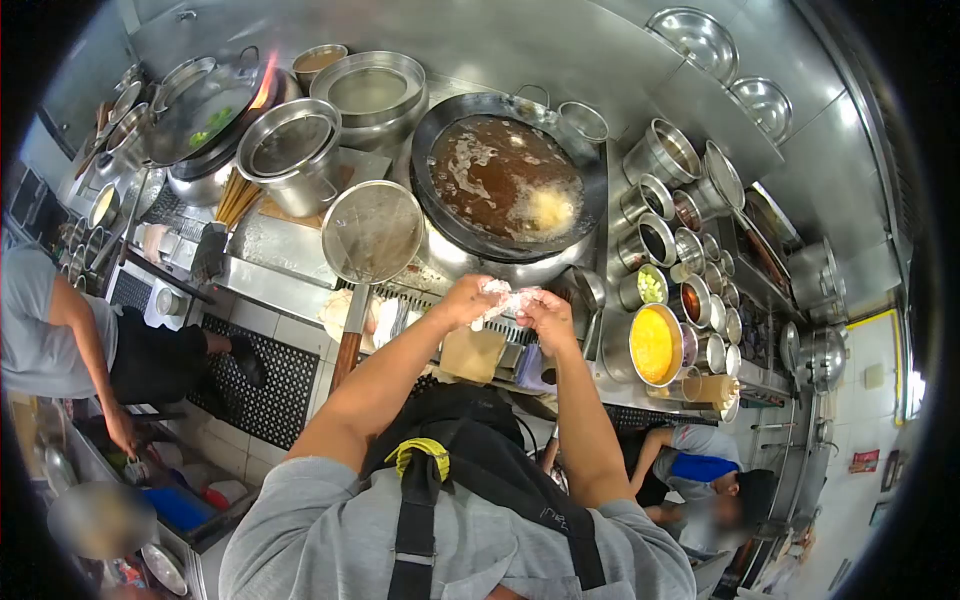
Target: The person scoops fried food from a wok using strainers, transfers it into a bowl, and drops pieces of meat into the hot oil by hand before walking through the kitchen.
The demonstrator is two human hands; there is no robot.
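Note:
My left hand [466, 300] and my right hand [547, 317] pinch a piece of white-coated food [503, 304] between them, in front of the large wok. Its kind is hard to tell under the pale, floury coating. Dark, bubbling oil [480, 165] fills the wok [424, 120], and a pale yellow piece [550, 208] fries at its right side amid foam. Left of the wok lies a round wire strainer [374, 232], its wooden handle [346, 358] pointing toward me. A ladle [577, 292] rests just beyond my right hand.
A pot of yellow liquid [655, 343] and several metal seasoning containers stand at the right. Stockpots [368, 92] line the back; flames rise beside another wok [200, 120] with green vegetables. One person [60, 320] is at the left, another [700, 460] bends at the lower right.

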